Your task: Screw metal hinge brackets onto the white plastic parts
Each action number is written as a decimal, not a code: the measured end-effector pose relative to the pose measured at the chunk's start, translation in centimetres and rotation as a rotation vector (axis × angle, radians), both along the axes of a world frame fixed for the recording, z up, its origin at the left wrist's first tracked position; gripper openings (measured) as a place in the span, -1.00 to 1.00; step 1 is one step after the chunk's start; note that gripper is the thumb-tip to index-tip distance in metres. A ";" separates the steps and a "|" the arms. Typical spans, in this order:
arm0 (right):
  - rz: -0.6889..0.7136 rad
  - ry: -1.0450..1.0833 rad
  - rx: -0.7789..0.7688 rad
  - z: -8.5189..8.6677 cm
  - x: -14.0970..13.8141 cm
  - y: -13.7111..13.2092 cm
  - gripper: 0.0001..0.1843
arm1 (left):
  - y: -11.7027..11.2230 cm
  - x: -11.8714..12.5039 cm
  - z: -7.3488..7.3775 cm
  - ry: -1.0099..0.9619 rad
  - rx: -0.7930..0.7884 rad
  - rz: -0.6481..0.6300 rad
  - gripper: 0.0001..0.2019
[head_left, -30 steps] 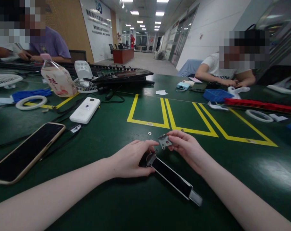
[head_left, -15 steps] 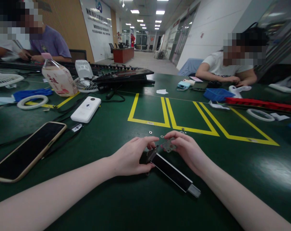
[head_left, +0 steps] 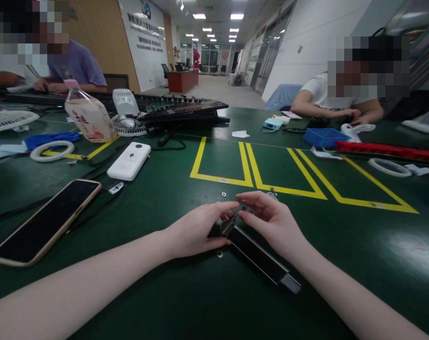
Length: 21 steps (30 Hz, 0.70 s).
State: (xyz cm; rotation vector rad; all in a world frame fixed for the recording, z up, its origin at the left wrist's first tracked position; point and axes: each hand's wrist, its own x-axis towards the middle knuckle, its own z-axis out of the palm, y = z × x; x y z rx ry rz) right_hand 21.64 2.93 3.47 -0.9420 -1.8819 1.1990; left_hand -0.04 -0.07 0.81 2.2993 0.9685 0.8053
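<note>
My left hand [head_left: 200,230] is closed around the near-left end of a long black bar with silver edges [head_left: 259,255], which lies at a slant with its silver tip toward the lower right. Between the thumb and fingers of my right hand [head_left: 280,224] is a small metal plate with holes [head_left: 245,208], just above the bar's dark end. My fingers partly cover the plate and that end, so whether they touch I cannot tell. One washer [head_left: 223,194] lies beyond my left fingers, another washer [head_left: 219,254] below my left thumb. Small metal pieces [head_left: 272,194] show behind my right hand.
Yellow tape outlines [head_left: 221,181] mark the green table ahead. On the left are a phone [head_left: 46,222], a white device [head_left: 129,161], a tape roll [head_left: 52,151] and a bottle [head_left: 90,115]. A blue tray [head_left: 324,137] stands far right, before a seated person [head_left: 338,101].
My right hand has brought the metal plate left and closer to the bar's end, tilting it. A washer beside the right fingertips is now hidden; the one below my left thumb shows more fully.
</note>
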 end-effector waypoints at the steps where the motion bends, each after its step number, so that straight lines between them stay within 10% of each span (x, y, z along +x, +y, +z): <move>1: -0.019 -0.037 0.029 0.1 0.0 -0.1 -0.73 | 0.0 0.0 0.0 -0.009 -0.011 -0.004 -0.29; 9: -0.069 -0.217 0.326 0.4 -0.3 -1.1 -0.74 | 0.1 -0.1 0.0 -0.052 -0.063 -0.032 -0.29; 21: -0.137 -0.220 0.370 0.6 -0.2 -1.1 -0.68 | 0.2 -0.1 0.1 -0.059 -0.052 -0.043 -0.32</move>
